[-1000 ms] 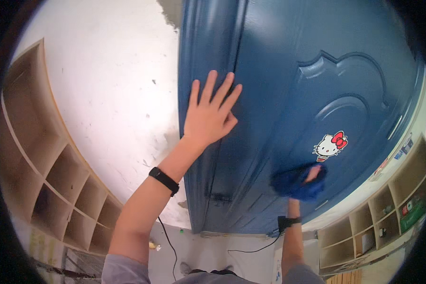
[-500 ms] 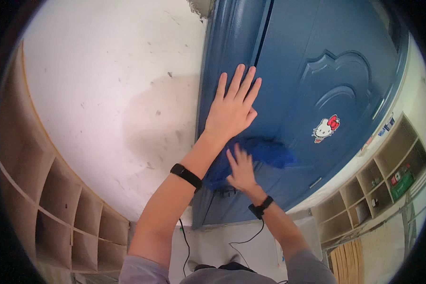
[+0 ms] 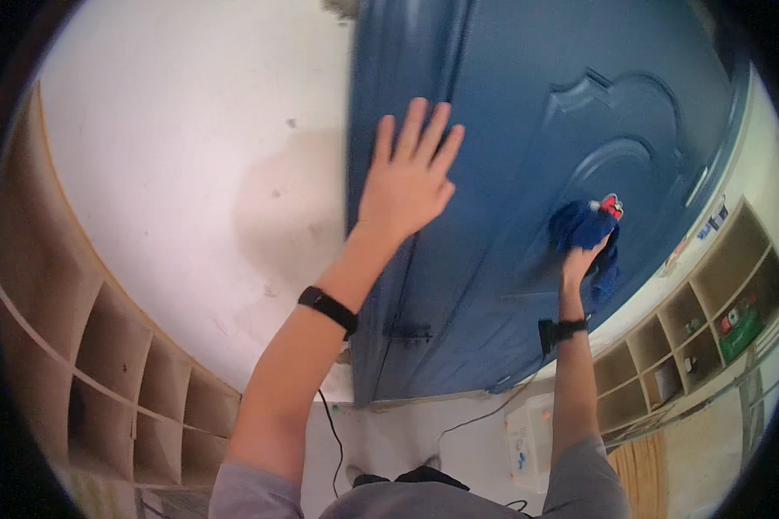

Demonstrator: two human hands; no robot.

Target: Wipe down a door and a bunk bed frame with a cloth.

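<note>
1. The left hand (image 3: 407, 177) lies flat against the blue door (image 3: 511, 112), palm on the panel and fingers spread apart, holding nothing. A black band sits on that wrist.
2. The right hand (image 3: 580, 259) presses a blue cloth (image 3: 587, 232) against the door, well to the right of the left hand. Its fingers are closed around the bunched cloth, though the cloth hides most of them.
3. The cloth sits on the door's raised moulding and covers most of a small cartoon sticker (image 3: 612, 206); only the sticker's red top shows.
4. A white wall (image 3: 190, 156) stands to the left of the door, and wooden shelves (image 3: 104, 372) run along it. More shelves (image 3: 692, 320) holding small items stand at the lower right.
5. Risks, as I judge them: rubbing over the sticker could lift its edge or tear it, since the cloth drags straight across it.
6. The loose lower end of the cloth hangs free and could slip out of the grip if the fingers slacken.
7. A cable (image 3: 467, 415) trails over the floor near the person's feet, and stepping sideways along the door could snag it.
8. Leaning hard on the flat left hand could swing the door if it is not latched.
</note>
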